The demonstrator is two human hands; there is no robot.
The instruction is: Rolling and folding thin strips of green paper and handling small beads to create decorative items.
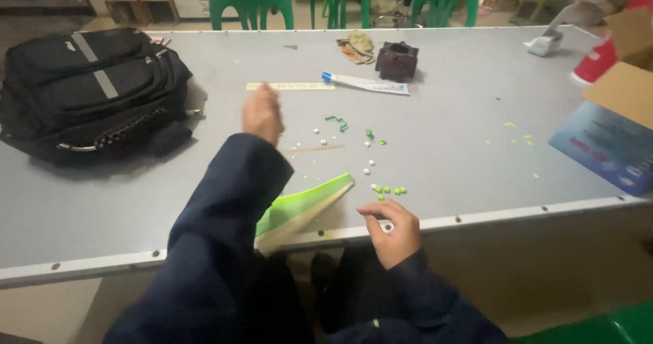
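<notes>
Beads, small green and white ones, lie scattered near the table's front edge, just beyond my right hand. That hand rests on the edge, fingers curled; I cannot tell whether it pinches anything. A green sheet stack overhangs the rim beside it. My left hand is raised and blurred above the table, grip unreadable. Open grey surface stretches right toward a blue box; a black backpack sits far left.
</notes>
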